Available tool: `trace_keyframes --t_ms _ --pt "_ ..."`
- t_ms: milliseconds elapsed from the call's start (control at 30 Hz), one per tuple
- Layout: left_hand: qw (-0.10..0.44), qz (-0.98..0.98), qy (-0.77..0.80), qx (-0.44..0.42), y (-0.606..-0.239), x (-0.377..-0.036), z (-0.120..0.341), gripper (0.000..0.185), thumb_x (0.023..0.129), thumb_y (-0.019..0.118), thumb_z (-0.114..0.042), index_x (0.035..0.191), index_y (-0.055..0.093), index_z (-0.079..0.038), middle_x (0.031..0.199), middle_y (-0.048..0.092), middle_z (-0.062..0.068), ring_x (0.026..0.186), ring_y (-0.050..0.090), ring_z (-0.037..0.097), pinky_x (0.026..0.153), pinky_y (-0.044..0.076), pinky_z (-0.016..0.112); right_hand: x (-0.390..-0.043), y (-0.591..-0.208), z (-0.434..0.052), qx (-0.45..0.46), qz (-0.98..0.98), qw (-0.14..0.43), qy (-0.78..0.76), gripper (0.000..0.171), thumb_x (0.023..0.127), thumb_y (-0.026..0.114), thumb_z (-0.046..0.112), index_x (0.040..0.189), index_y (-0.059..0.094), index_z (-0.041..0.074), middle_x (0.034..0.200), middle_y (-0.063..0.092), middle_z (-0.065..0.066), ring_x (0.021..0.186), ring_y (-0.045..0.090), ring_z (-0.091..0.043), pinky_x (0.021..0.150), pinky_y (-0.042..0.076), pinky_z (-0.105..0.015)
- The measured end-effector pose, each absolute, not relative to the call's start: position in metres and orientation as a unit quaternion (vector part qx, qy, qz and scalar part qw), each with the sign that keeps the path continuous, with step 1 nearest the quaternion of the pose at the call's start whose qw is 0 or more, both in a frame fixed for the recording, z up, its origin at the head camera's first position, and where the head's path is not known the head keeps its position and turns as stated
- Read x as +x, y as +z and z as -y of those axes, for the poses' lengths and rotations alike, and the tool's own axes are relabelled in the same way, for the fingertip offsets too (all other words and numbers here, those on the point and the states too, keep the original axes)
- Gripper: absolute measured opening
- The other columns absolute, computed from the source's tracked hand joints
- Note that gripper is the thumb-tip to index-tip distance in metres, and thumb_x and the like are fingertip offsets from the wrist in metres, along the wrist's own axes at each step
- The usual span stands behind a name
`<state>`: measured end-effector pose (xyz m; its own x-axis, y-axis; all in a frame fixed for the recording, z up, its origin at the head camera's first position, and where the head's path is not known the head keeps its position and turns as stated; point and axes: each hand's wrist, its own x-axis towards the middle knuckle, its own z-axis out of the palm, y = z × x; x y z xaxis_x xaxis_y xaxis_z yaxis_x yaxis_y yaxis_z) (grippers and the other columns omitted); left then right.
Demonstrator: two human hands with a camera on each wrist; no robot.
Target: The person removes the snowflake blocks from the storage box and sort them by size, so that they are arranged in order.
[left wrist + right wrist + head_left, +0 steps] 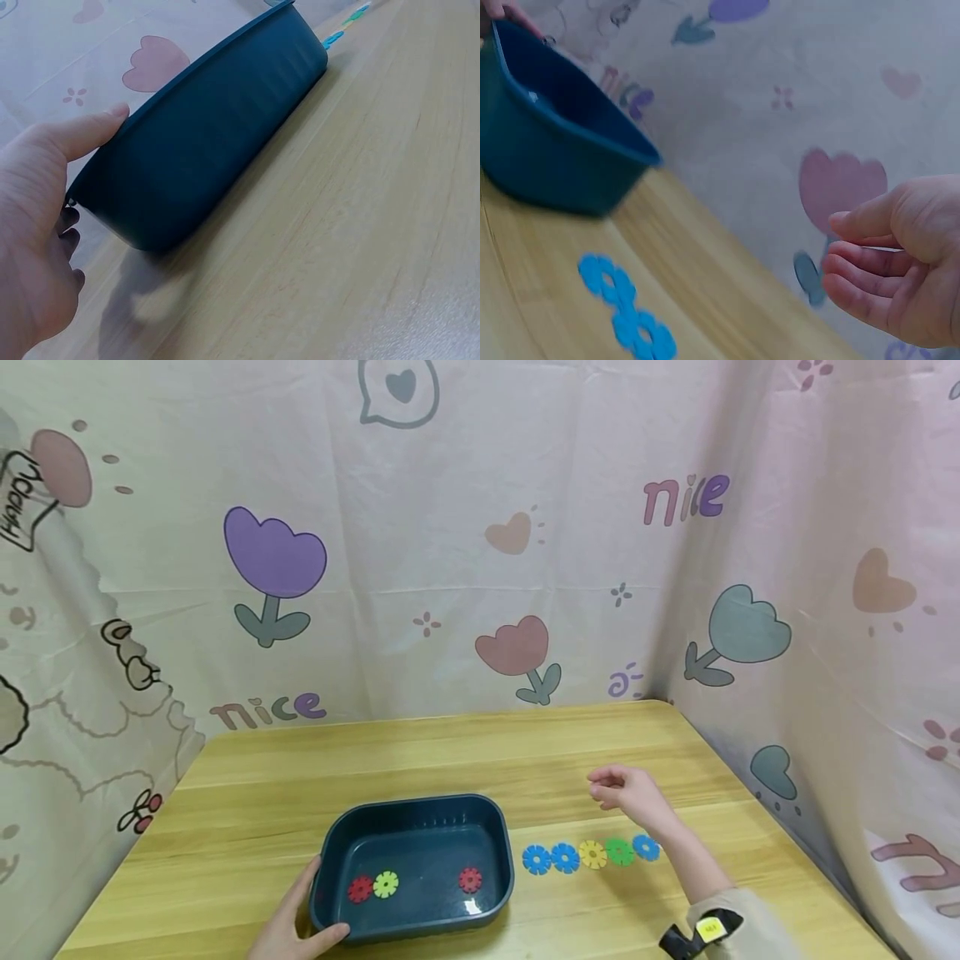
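Observation:
In the head view a dark blue-green plastic basin (412, 927) stands on the table, and my left hand (296, 918) holds its near left corner. The left wrist view shows that thumb on the rim of the basin (202, 135), other fingers round the corner. Inside lie two red snowflake discs, one at the left (360, 888) and one at the right (470, 880), plus a yellow-green disc (386, 884). My right hand (630, 793) hovers beyond the row of discs, fingers loosely bent, nothing seen between them; the right wrist view shows this hand (900, 262) likewise.
Right of the basin, several discs lie in a row: blue (536, 859), blue (566, 857), yellow (592, 854), green (620, 852) and blue (646, 847). A patterned cloth (420, 652) hangs behind and beside the wooden table (420, 760).

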<state>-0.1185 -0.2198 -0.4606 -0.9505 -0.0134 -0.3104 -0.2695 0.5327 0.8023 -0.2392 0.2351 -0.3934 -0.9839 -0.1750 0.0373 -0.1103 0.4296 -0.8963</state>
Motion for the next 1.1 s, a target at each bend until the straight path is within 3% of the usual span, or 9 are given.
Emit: trace_keyframes --t_ms 267,467,733,933,1100 --pt "0.136 -0.862 0.481 -0.086 -0.463 -0.118 0.221 0.1 0.081 0.07 -0.039 0.148 0.005 -0.005 0.147 0.008 0.032 0.127 0.013 0.055 0.094 0.021 0.072 -0.239 -0.387 -0.186 -0.152 -0.813 0.076 -0.558 0.027 0.086 0.064 0.004 0.108 0.058 -0.01 0.093 0.062 -0.015 0.081 0.061 -0.019 0.075 0.054 -0.04" --pt "0.13 -0.864 0.479 -0.085 -0.464 -0.118 0.221 0.1 0.081 0.07 -0.039 0.148 0.005 -0.004 0.147 0.008 0.032 0.128 0.014 0.054 0.095 0.022 0.071 -0.238 -0.388 -0.149 -0.214 -0.801 0.103 -0.549 0.025 0.085 0.066 0.005 0.106 0.061 -0.008 0.089 0.063 -0.008 0.081 0.061 -0.019 0.076 0.054 -0.041" --pt "0.131 -0.862 0.481 -0.094 -0.464 -0.118 0.22 0.101 0.08 0.071 -0.04 0.148 0.006 -0.005 0.147 0.01 0.032 0.127 0.015 0.054 0.094 0.022 0.072 -0.235 -0.395 -0.111 -0.262 -0.791 0.151 -0.532 0.028 0.085 0.066 0.004 0.109 0.061 -0.007 0.092 0.065 -0.009 0.08 0.063 -0.017 0.072 0.054 -0.03" --pt "0.127 -0.864 0.48 -0.086 -0.462 -0.118 0.219 0.099 0.081 0.07 -0.038 0.148 0.006 -0.004 0.146 0.011 0.033 0.127 0.015 0.055 0.093 0.024 0.071 -0.238 -0.409 -0.092 -0.311 -0.815 0.157 -0.463 0.028 0.082 0.069 0.005 0.107 0.062 -0.005 0.09 0.065 -0.004 0.079 0.061 -0.01 0.069 0.053 -0.023" --pt "0.131 -0.864 0.477 -0.095 -0.462 -0.118 0.218 0.101 0.08 0.071 -0.04 0.148 0.006 -0.005 0.146 0.011 0.032 0.127 0.015 0.055 0.093 0.023 0.072 -0.234 -0.414 -0.079 -0.312 -0.828 0.201 -0.421 0.032 0.078 0.072 0.004 0.107 0.061 -0.005 0.088 0.063 -0.002 0.077 0.058 -0.006 0.067 0.051 -0.021"
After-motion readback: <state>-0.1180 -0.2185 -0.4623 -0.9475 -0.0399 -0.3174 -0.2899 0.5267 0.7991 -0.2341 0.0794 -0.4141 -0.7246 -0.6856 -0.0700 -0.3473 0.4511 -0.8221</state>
